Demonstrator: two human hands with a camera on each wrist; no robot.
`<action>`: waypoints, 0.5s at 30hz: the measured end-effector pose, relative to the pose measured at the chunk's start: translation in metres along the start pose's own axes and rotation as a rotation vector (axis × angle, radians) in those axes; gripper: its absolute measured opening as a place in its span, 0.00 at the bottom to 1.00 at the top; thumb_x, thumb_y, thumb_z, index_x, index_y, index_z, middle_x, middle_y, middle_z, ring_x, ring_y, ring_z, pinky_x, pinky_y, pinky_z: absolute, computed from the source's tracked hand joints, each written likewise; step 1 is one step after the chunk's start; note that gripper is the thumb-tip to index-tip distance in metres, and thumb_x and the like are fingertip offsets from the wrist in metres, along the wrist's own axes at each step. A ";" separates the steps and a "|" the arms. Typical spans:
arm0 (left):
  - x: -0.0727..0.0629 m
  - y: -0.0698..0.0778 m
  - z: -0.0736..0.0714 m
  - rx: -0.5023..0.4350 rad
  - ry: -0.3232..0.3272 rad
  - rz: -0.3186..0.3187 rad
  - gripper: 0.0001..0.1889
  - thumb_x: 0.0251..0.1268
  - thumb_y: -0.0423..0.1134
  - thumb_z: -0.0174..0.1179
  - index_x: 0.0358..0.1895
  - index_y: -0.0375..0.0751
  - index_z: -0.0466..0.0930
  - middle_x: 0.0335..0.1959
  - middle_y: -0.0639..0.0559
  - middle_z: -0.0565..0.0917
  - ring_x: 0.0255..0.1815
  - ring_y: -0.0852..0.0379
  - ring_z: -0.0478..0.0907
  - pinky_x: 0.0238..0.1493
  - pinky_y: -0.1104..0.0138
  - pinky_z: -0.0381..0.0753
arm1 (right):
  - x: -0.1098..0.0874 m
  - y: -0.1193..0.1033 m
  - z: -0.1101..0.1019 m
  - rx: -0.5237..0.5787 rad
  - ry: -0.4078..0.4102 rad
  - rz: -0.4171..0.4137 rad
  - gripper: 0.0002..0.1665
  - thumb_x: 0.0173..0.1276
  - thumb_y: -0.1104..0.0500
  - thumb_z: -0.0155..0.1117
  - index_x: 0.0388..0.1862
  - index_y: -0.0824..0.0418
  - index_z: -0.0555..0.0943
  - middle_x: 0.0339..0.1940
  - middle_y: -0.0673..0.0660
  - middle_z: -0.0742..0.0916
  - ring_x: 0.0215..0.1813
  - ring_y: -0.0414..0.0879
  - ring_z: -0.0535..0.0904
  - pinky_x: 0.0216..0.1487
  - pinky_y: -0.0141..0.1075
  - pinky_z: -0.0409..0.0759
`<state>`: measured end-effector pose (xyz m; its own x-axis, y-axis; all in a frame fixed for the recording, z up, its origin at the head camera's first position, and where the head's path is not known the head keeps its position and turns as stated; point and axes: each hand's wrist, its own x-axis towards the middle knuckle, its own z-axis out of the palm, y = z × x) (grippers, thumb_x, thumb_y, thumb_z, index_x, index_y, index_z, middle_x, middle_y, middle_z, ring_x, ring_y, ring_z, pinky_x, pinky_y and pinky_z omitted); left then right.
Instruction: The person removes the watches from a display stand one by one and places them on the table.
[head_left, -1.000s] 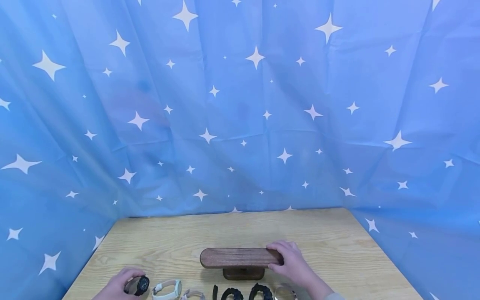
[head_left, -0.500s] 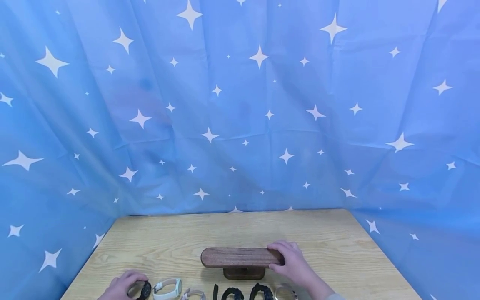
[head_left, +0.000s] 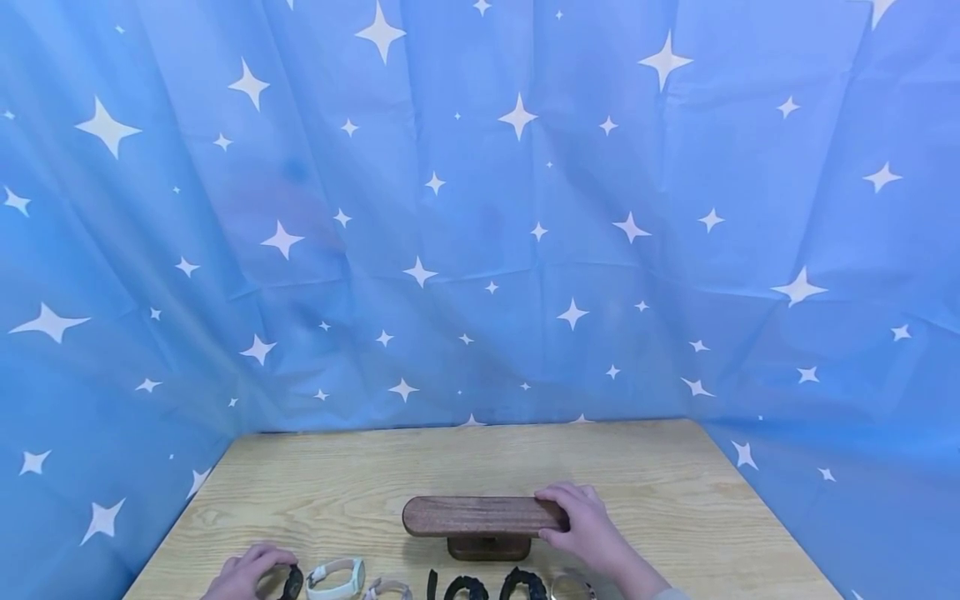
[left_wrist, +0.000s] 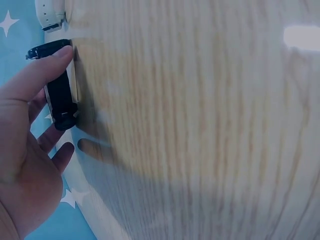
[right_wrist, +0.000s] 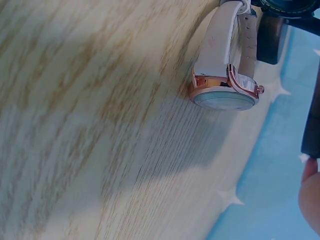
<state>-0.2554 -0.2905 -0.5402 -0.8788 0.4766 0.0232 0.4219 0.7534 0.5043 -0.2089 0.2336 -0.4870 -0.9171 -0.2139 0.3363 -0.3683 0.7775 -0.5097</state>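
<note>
My left hand (head_left: 251,573) holds a black wristwatch (head_left: 293,582) low over the table's left front. In the left wrist view the thumb presses one side of the black wristwatch (left_wrist: 61,95), its strap forming a loop; the fingers behind are partly hidden. A dark brown wooden bar on a short foot, like a watch stand (head_left: 472,516), stands mid-table. My right hand (head_left: 583,527) grips its right end, thumb in front and fingers over the top. Only a sliver of that hand (right_wrist: 311,200) shows in the right wrist view, beside the stand's dark end (right_wrist: 314,120).
A row of watches lies along the front: a white one (head_left: 335,580), a pale-strapped one (head_left: 387,588), two black ones (head_left: 467,586) (head_left: 523,581) and one with a rose-gold case (right_wrist: 225,99) below my right hand. A blue starry cloth (head_left: 480,208) hangs behind the wooden table (head_left: 337,467).
My left hand has lowered the black wristwatch and shifted slightly right, towards the white watch. My right hand stays on the stand. The head view has shifted a little.
</note>
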 end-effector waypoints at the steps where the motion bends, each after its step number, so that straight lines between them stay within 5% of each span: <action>1: 0.000 0.001 -0.001 -0.002 -0.005 -0.008 0.25 0.46 0.59 0.68 0.48 0.55 0.77 0.47 0.50 0.74 0.44 0.61 0.70 0.35 0.60 0.66 | 0.000 0.000 0.000 -0.001 0.000 -0.003 0.26 0.52 0.53 0.73 0.51 0.52 0.79 0.50 0.47 0.81 0.49 0.47 0.68 0.45 0.44 0.70; 7: 0.002 0.006 -0.004 -0.014 -0.056 -0.099 0.29 0.45 0.59 0.69 0.50 0.51 0.77 0.50 0.48 0.73 0.45 0.46 0.69 0.32 0.52 0.70 | 0.000 0.001 0.002 -0.024 0.025 -0.033 0.26 0.51 0.54 0.74 0.51 0.53 0.80 0.49 0.45 0.81 0.48 0.46 0.69 0.44 0.43 0.70; 15: 0.012 0.023 -0.014 -0.121 -0.095 -0.143 0.37 0.43 0.53 0.72 0.59 0.44 0.72 0.55 0.39 0.71 0.48 0.34 0.69 0.36 0.43 0.70 | -0.003 0.005 -0.004 -0.021 0.061 0.012 0.30 0.51 0.48 0.74 0.53 0.55 0.79 0.52 0.50 0.80 0.49 0.48 0.68 0.45 0.45 0.72</action>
